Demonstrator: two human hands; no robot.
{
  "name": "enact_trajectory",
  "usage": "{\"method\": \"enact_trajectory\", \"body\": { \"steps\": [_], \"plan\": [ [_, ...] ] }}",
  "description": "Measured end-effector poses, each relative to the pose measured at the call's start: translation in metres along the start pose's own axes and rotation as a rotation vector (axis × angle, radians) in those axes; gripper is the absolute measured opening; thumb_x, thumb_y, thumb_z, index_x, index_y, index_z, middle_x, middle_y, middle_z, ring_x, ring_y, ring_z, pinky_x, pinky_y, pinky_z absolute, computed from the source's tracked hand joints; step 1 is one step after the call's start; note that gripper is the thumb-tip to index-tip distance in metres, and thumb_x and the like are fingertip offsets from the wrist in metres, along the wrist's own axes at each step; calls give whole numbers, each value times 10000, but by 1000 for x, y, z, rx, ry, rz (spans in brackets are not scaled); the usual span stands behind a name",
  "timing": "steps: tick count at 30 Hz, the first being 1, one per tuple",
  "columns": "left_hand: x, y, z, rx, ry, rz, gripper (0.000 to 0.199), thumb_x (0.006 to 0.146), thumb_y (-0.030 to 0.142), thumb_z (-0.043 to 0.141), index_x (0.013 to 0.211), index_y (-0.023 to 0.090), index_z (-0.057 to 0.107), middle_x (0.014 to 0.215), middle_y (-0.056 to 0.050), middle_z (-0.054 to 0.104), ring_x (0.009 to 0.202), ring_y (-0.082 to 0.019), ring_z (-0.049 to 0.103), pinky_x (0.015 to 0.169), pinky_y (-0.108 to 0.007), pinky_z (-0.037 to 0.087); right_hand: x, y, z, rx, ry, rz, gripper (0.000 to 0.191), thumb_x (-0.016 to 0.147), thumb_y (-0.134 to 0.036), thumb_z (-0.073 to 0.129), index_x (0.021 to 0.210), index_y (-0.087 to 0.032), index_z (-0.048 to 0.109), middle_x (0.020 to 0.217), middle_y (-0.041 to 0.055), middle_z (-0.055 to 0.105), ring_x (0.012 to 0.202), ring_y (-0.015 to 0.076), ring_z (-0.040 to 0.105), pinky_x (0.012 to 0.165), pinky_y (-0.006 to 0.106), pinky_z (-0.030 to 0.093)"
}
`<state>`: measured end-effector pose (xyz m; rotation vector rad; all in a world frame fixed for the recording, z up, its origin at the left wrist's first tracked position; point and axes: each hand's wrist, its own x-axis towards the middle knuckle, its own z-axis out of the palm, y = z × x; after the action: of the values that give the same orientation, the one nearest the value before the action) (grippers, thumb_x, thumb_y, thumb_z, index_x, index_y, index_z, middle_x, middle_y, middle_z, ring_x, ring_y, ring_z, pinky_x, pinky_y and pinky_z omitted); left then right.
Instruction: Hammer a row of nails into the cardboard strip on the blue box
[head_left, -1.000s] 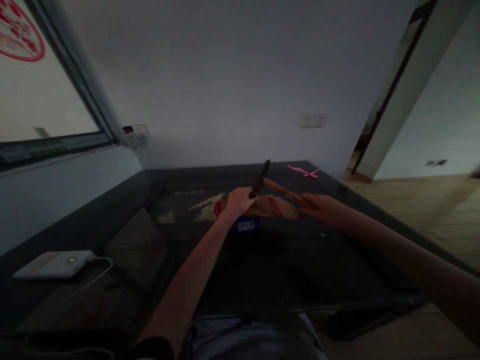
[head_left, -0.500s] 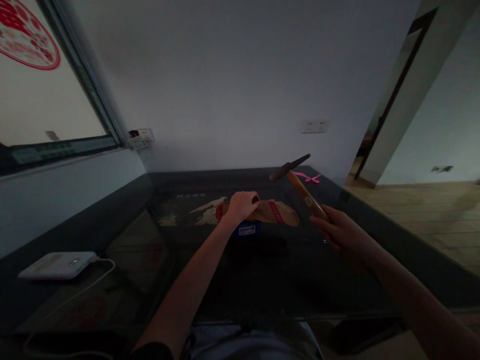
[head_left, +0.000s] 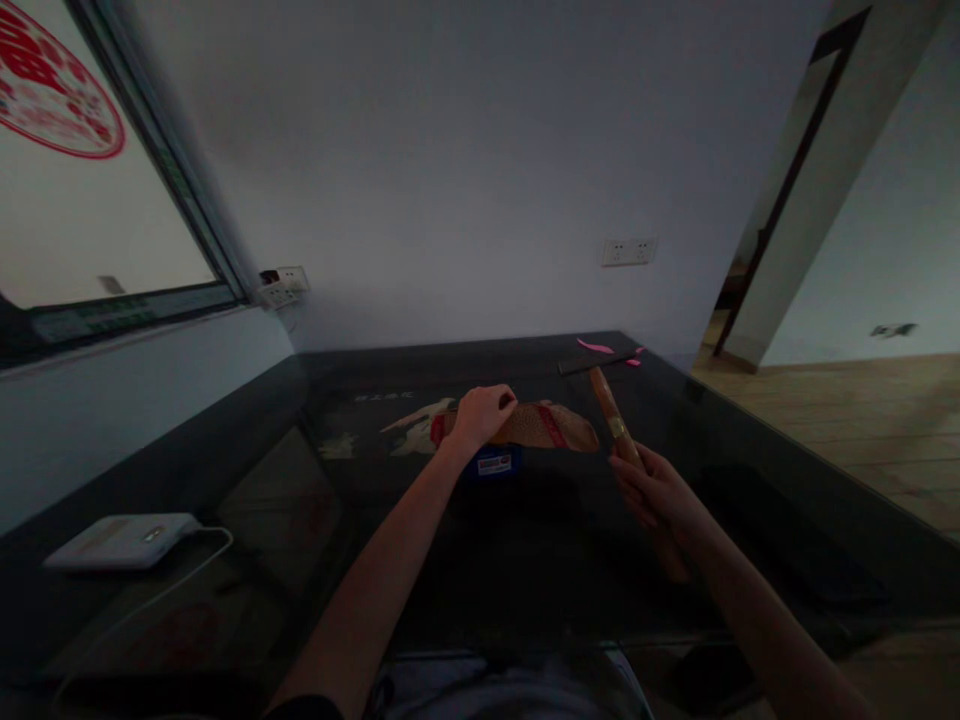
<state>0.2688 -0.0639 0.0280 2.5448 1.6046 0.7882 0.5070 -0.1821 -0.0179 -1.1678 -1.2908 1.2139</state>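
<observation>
A hammer is in my right hand (head_left: 652, 485), whose fingers wrap round its wooden handle (head_left: 616, 420). Its dark, slim head (head_left: 585, 365) is up toward the back right of the table, partly lost against the black surface. My left hand (head_left: 484, 413) rests on a tan, insole-shaped piece (head_left: 536, 424) with red bands. The fingers of this hand are curled, thumb against forefinger; what they pinch, if anything, is hidden. Under the tan piece lies a small blue box (head_left: 493, 461) with a white label.
Pink ribbon-like strips (head_left: 596, 346) lie at the back right of the black table (head_left: 480, 570). On the left is a white power bank (head_left: 124, 540) with a white cable (head_left: 169, 590). A pale wall (head_left: 450, 180) with sockets (head_left: 628, 252) stands behind.
My right hand has lowered and turned the hammer, so its head is lower and its handle more upright. My left hand and the tan piece have hardly moved.
</observation>
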Motion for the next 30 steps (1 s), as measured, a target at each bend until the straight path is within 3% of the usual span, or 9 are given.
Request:
{"method": "enact_trajectory", "body": {
  "steps": [13,21,26,30],
  "plan": [
    [1,-3,2,-41,23,-19,192,831,292,516,905,208,671,896,-33,702,821,-157,631,748,-239,465,-3,6,0,38,-8,12,331,748,-467,618,814,-227,400,443,-130,381,253,28,278,247,151,234],
    [1,-3,3,-38,12,-31,189,831,284,517,909,205,670,908,-37,702,834,-159,631,748,-243,467,-3,9,3,-55,-26,-3,313,780,-472,583,837,-223,401,443,-125,380,260,39,295,253,163,249],
    [3,-4,3,-37,-1,-39,175,810,285,551,900,207,678,905,-33,706,832,-162,632,751,-241,470,5,0,0,-244,-45,-33,309,796,-482,541,864,-212,406,455,-122,370,275,51,321,262,174,271],
    [3,-8,5,-52,-4,-25,175,802,292,560,893,208,683,912,-34,705,836,-162,633,747,-238,472,17,-29,-11,-538,-91,-82,286,803,-472,509,837,-204,415,492,-96,402,311,66,366,295,195,298]
  ]
}}
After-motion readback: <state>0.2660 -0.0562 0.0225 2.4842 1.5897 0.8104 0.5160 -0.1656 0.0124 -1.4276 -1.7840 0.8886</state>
